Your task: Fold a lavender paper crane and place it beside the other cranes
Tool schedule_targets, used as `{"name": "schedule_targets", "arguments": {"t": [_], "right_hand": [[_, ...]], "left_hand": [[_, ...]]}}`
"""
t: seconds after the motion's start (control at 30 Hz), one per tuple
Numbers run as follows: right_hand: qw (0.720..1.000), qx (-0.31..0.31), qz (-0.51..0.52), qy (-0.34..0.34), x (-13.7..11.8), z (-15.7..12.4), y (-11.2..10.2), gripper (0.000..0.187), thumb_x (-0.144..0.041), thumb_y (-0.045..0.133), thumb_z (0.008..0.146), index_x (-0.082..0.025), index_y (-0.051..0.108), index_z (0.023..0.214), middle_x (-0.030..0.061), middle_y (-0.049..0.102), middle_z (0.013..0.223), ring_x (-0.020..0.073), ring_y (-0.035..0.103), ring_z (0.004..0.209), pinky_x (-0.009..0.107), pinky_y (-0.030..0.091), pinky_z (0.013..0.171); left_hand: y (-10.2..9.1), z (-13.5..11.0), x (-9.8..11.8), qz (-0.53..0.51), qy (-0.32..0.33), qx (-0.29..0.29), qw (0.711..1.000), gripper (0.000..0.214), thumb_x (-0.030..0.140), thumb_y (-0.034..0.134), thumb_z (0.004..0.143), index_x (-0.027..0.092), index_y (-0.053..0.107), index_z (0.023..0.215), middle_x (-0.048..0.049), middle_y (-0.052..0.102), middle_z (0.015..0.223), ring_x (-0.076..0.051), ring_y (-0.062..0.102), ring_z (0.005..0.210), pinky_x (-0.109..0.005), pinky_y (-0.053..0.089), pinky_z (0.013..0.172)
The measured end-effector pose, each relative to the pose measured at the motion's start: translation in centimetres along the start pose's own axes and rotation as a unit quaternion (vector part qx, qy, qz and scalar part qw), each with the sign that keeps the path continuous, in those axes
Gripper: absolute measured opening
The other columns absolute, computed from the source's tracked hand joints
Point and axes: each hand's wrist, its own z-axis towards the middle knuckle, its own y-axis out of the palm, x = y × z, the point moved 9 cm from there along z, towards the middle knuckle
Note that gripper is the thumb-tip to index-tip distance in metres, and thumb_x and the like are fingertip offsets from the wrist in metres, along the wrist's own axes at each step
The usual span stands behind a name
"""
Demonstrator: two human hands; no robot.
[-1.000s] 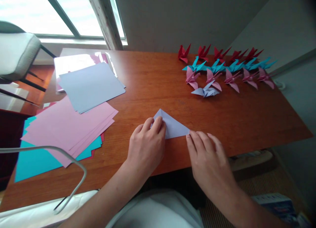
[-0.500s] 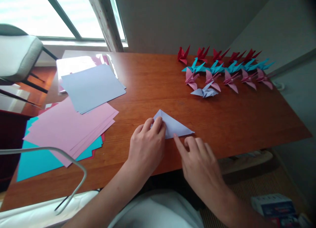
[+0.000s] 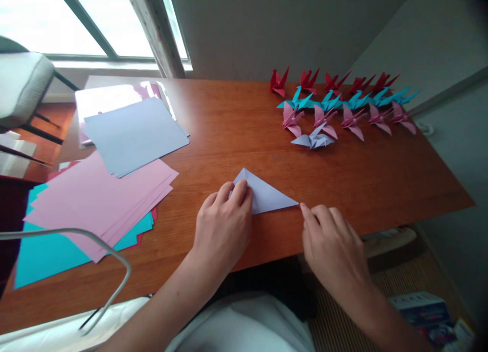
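Left hand [image 3: 223, 225] lay flat, pinning the paper triangle [image 3: 269, 197] at its left end. Right hand [image 3: 335, 245], open and empty, lay seemingly just off its right tip.

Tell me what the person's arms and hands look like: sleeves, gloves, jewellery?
Left hand and right hand are bare: no gloves, rings or watch. The forearms show no sleeves. A white garment shows at the lap.

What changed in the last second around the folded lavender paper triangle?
The right hand slid its index finger left along the lower edge of the folded lavender paper triangle, then drew back right; its fingertips now sit just beside the right tip. The left hand stayed pressing the triangle's left part. Triangle, folded paper cranes and loose coloured sheets kept their places.
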Motion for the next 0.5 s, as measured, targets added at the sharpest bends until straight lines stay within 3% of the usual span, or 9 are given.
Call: {"name": "schedule_targets", "arguments": {"t": [0.07,0.23,0.33,0.5], "right_hand": [[0.998,0.046,0.046,-0.002,-0.3,1.1,-1.0,0.037,-0.014,0.054,0.094,-0.008,0.061,0.13,0.0119,0.064,0.095,0.0276,0.054,0.088,0.041,0.045,0.075],[0.974,0.093,0.173,-0.114,-4.0,5.0,-1.8,0.036,-0.014,0.051,0.096,-0.015,0.062,0.13,0.0102,0.065,0.101,0.0258,0.056,0.09,0.04,0.047,0.08],[0.966,0.089,0.197,-0.138,-5.5,7.0,-0.9,0.031,-0.018,0.05,0.098,-0.014,0.064,0.126,0.0098,0.067,0.099,0.0253,0.057,0.09,0.039,0.049,0.08],[0.966,0.077,0.218,-0.116,-5.7,8.1,1.0,0.032,-0.02,0.051,0.099,-0.014,0.062,0.127,0.0103,0.067,0.099,0.0251,0.058,0.092,0.038,0.051,0.083]], "left_hand": [[0.0,0.0,0.0,-0.001,-0.005,-0.001,1.0,0.027,0.015,0.057,0.088,0.015,0.068,0.113,-0.0103,0.067,0.124,-0.029,0.061,0.11,-0.043,0.055,0.078],[0.0,0.1,0.3,-0.005,-0.022,-0.003,1.0,0.024,0.016,0.057,0.087,0.017,0.067,0.109,-0.0088,0.067,0.124,-0.029,0.061,0.109,-0.042,0.054,0.077],[0.1,0.3,0.3,-0.007,-0.045,-0.009,0.999,0.023,0.018,0.055,0.09,0.018,0.066,0.11,-0.0069,0.068,0.119,-0.029,0.061,0.108,-0.043,0.053,0.076],[0.5,0.3,0.5,-0.007,-0.069,0.0,0.998,0.028,0.02,0.049,0.096,0.017,0.064,0.118,-0.0072,0.069,0.119,-0.03,0.061,0.11,-0.044,0.052,0.078]]}}
